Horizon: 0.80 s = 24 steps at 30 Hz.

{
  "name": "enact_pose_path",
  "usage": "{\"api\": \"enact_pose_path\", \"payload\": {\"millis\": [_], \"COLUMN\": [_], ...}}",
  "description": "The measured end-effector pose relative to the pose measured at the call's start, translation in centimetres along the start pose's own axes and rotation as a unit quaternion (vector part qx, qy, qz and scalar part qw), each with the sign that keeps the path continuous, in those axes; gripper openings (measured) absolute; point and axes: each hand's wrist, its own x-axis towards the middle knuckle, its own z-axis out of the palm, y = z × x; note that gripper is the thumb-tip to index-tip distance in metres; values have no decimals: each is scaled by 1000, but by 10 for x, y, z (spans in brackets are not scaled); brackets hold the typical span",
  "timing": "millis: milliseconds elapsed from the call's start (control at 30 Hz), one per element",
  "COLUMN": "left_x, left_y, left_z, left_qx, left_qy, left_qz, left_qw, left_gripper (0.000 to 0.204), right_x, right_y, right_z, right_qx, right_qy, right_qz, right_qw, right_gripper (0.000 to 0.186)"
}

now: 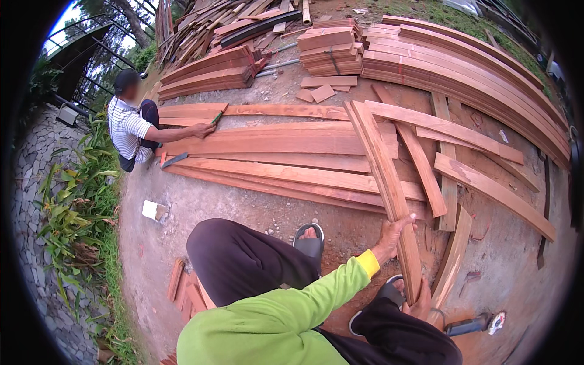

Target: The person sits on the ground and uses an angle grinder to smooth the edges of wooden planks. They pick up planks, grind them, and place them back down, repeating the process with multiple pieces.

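A long reddish board (380, 170) runs diagonally from my legs up across other planks, tilted toward me. My left hand (392, 237) is closed on it partway along, its thumb over the edge. My right hand (418, 304) grips its near end, partly hidden by the board. Beside my right hand another plank (453, 258) lies on the ground, and an angle grinder (468, 324) rests to the right near my foot. Several long planks (267, 170) lie side by side ahead of me, with more crossing boards (490, 188) on the right.
A co-worker (131, 128) sits at left, holding a green tool (219, 115) over the planks. Stacks of timber (462, 67) stand behind. A small white object (155, 210) and offcuts (188, 289) lie on the ground left of my legs. Plants (79, 213) line the paved edge.
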Motion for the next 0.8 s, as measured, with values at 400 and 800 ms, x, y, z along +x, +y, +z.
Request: {"api": "enact_pose_path", "payload": {"millis": [400, 800], "left_x": [117, 145], "left_y": [160, 441], "left_z": [15, -158], "left_qx": [-209, 592], "left_qy": [-24, 350], "left_qz": [141, 395], "left_qw": [967, 609], "left_gripper": [22, 94], "right_x": [-35, -67], "right_y": [42, 96], "right_z": [-67, -33], "right_qx": [146, 189], "right_qy": [187, 211], "right_qz": [221, 317], "right_qw": [946, 905], "right_gripper": [68, 64]}}
